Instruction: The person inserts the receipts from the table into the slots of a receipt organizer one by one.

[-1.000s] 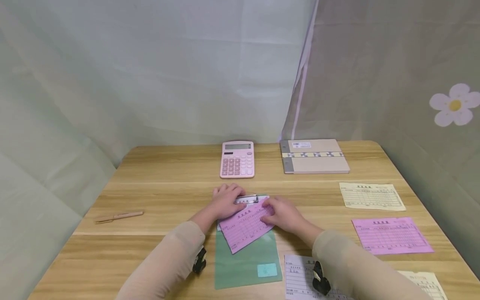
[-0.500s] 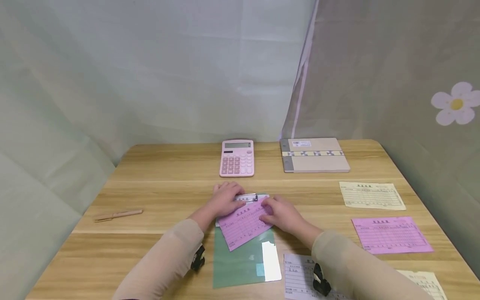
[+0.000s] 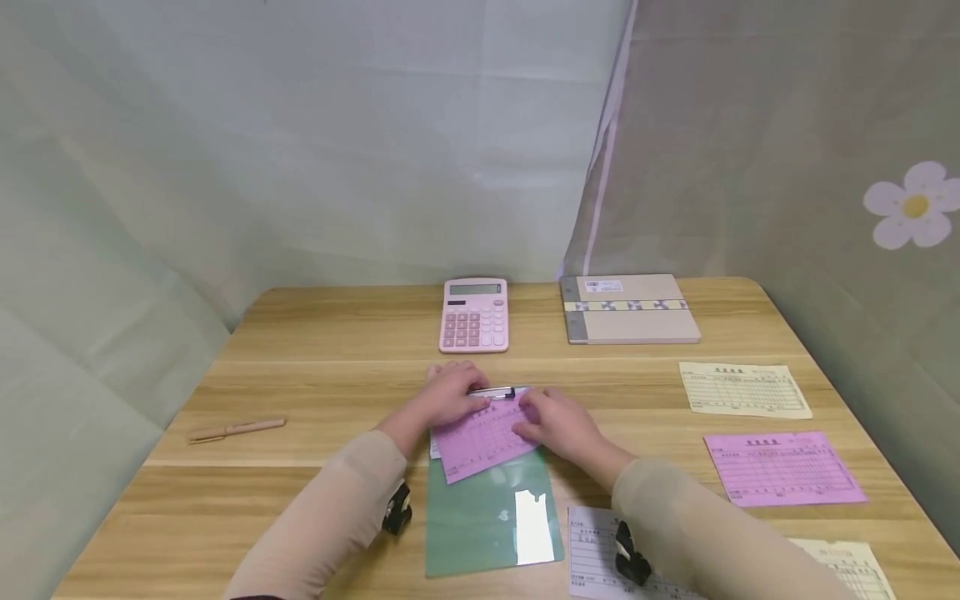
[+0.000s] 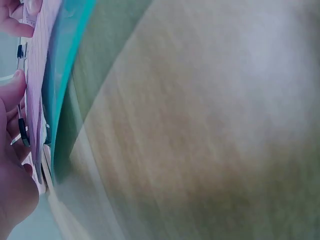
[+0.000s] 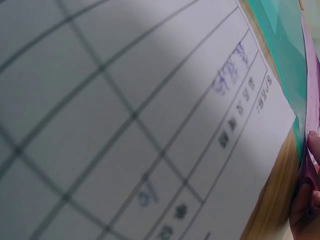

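A pink printed slip [image 3: 480, 446] lies slightly tilted over the green clipboard [image 3: 468, 533], its upper edge at the metal clip [image 3: 497, 392]. My left hand [image 3: 452, 395] grips the clip at the clipboard's top left, and the left wrist view shows the thumb [image 4: 14, 91] on it. With thumb and fingers, my right hand [image 3: 562, 427] pinches the slip's right side. A pale sheet shows a little under the slip's left edge. In the right wrist view, the right hand [image 5: 307, 200] appears only at the edge.
Behind the clipboard stand a pink calculator [image 3: 474, 315] and a beige album [image 3: 630, 310]. A pen [image 3: 238, 428] lies left. On the right are a yellow slip [image 3: 744, 390], another pink slip [image 3: 783, 468], a partly covered yellow slip [image 3: 847, 562] and a white slip [image 3: 592, 554] under the right forearm.
The pink slip has slid up toward the clip and turned a little straighter, the right hand moving with it. The left hand stays at the clip.
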Demonstrator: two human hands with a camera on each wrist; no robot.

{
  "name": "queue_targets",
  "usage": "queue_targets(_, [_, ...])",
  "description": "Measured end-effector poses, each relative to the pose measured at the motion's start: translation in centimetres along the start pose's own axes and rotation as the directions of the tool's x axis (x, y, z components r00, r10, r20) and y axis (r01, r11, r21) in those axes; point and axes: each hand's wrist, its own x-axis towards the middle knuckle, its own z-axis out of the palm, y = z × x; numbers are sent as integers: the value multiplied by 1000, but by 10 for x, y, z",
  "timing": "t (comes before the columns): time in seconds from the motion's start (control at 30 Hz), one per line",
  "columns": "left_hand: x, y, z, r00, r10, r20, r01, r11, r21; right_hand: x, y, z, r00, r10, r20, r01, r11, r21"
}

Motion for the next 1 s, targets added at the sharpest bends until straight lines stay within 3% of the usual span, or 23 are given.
queue_targets(0.27, [0, -2, -1, 1000, -3, 1, 3, 1000, -12, 4, -6, 2, 999, 27, -30, -28, 999, -46])
queue_targets(0.53, [-3, 0, -2, 1000, 10, 4, -10, 999, -40, 8, -10, 0, 992, 118, -43, -117, 993, 21])
queue_targets(1.0, [-4, 0, 3, 1000, -5, -24, 5, 1000, -18, 5, -12, 5, 990, 126, -62, -130, 990, -60])
